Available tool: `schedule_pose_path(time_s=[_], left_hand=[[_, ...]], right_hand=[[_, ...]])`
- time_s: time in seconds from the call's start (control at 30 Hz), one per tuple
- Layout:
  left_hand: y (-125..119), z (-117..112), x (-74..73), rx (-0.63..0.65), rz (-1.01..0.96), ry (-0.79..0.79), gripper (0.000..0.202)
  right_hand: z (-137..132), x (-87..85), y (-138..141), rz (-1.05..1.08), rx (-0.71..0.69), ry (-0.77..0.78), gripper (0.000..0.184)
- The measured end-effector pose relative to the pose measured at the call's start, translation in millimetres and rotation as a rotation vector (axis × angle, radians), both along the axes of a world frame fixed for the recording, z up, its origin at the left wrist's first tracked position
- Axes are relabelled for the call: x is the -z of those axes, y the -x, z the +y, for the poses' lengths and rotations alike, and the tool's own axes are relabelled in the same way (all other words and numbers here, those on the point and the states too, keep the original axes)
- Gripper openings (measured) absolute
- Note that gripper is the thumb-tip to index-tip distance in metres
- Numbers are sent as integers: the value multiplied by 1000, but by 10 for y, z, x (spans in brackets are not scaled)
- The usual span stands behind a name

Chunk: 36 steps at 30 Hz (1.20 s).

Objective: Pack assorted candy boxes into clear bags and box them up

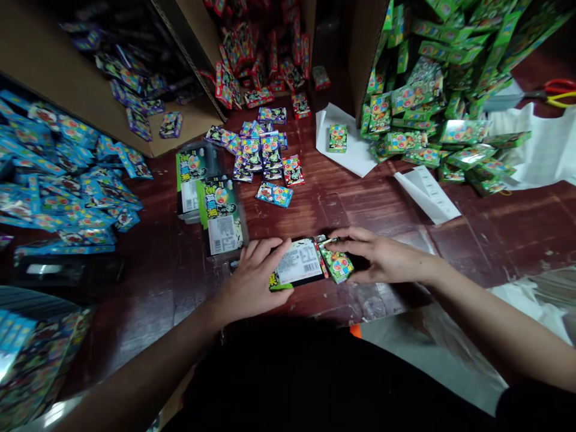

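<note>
My left hand (252, 277) grips the left end of a clear flat pack (297, 263) with a white barcode label, lying on the dark red floor (387, 204). My right hand (377, 257) holds a small green candy box (337, 265) at the pack's right end, fingers curled over it. Two similar clear packs (219, 211) with green cards lie just beyond my left hand.
Piles of small boxes surround me: blue ones (58, 174) at left, purple ones (135, 90) and red ones (261, 54) spilling from cardboard cartons, green ones (432, 102) at right. Mixed boxes (265, 157) lie ahead. White paper sheets (427, 192) and scissors (558, 93) lie at right.
</note>
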<state>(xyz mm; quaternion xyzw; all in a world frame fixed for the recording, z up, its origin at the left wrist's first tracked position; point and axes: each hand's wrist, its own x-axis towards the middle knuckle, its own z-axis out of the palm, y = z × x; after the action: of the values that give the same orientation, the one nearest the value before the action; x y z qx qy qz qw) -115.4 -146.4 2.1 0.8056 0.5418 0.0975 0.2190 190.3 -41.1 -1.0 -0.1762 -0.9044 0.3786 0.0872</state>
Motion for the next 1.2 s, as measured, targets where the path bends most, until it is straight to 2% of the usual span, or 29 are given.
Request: schedule_pose_path(time_s=[0.07,0.17,0.27,0.3,0.33,0.4,0.47,0.53,0.6,0.73,0.83,0.97,1.1,1.2], left_hand=[[-49,-17,25,1,-13,27,89],[-126,-68,76,-68,-12,14,90],[-199,-90,96,-202,-20,-20,93],[-231,-81,94,-264,-44,-16,96],[-269,-63,90,-329,-82,0,100],[-359,-1,84,-448,-200,56,109],[-448,83,95,-518,-369,113,107],[-514,166,124,-523,-563,175,87],[-543,226,158,-482,-758,253,67],[-499,258,205,-435,-980,415,57],[-388,236,223,-435,-970,484,50],[-186,235,196,-364,-921,545,42],[-57,298,139,-406,-838,435,20],[-43,344,142,-448,-860,412,16]], right_hand=[[37,9,59,8,-1,-24,66],[43,47,125,6,29,-23,72],[-8,90,141,11,180,25,93],[-33,103,147,22,257,60,95],[-59,116,159,46,339,111,91],[-102,144,201,129,494,236,68],[-122,166,250,232,608,370,47],[-122,175,286,302,653,479,36],[-121,169,301,322,632,567,30],[-180,160,321,335,624,636,26],[-264,180,364,342,626,683,24],[-408,233,451,340,645,674,24],[-634,315,612,494,862,737,41],[-778,347,741,605,1027,753,36]])
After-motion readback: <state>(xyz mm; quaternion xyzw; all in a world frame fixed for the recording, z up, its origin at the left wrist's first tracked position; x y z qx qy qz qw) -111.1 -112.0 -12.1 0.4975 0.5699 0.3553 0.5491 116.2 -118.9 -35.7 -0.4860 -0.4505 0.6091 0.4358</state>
